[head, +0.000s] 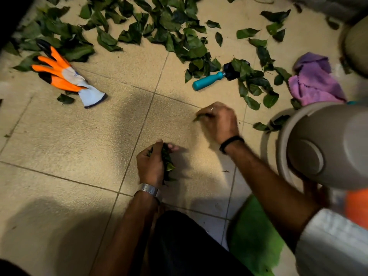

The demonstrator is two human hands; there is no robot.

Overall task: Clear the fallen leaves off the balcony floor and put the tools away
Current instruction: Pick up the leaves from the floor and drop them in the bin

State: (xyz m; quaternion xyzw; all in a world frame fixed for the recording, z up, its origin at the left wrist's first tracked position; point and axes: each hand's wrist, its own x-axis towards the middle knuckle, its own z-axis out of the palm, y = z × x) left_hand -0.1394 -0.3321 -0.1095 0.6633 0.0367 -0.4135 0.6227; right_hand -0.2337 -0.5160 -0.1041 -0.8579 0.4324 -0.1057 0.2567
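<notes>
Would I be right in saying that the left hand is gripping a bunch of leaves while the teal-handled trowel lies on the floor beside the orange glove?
Not quite. The left hand does grip a bunch of leaves, but the teal-handled trowel lies on the floor far from the orange glove; it sits near the purple cloth, its blade under leaves. The head view shows this.

Leaves cover the dark head of the trowel [211, 80], so I see only its teal handle. My right hand [218, 121] is motion-blurred. The grey pot [326, 148], an orange object [357, 208] and a green patch [256, 234] are blurred and cut off.
</notes>
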